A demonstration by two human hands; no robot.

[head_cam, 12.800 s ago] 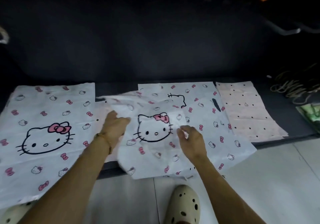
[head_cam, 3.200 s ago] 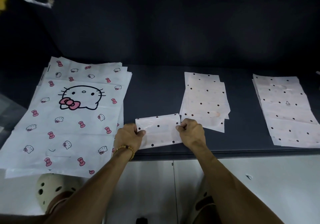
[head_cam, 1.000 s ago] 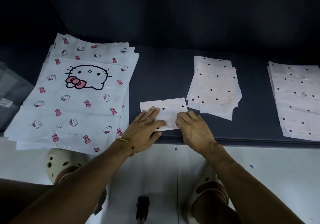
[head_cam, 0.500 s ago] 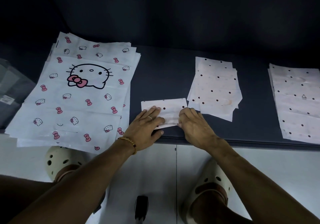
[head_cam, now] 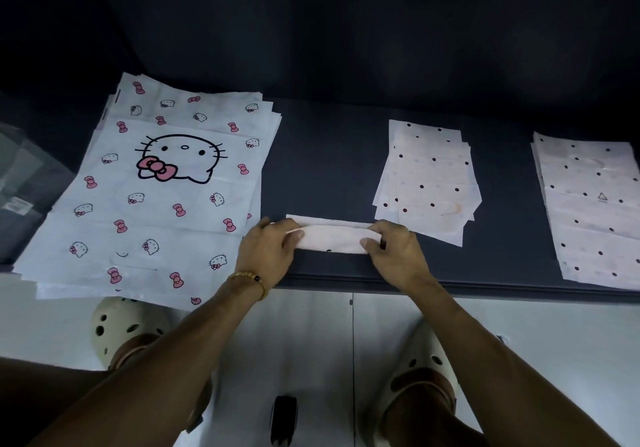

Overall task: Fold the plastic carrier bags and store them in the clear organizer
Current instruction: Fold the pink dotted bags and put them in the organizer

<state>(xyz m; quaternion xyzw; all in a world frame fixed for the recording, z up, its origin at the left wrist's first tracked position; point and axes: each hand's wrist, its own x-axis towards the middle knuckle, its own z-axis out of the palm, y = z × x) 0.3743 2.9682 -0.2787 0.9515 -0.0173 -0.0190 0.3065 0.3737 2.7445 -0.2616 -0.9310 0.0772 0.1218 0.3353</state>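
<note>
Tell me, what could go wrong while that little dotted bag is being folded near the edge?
1. The folded dotted bag is pinched at each end by the left hand and right hand; slick plastic may spring open once released.
2. It sits close to the dark surface's front edge, so it could slide off to the floor.
3. The cat-print bag pile overhangs that edge and might slip if nudged.

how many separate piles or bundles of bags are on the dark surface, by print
cat-print piles: 1
polka-dot piles: 2
polka-dot bag being folded: 1, held by left hand and right hand
total: 4
</note>
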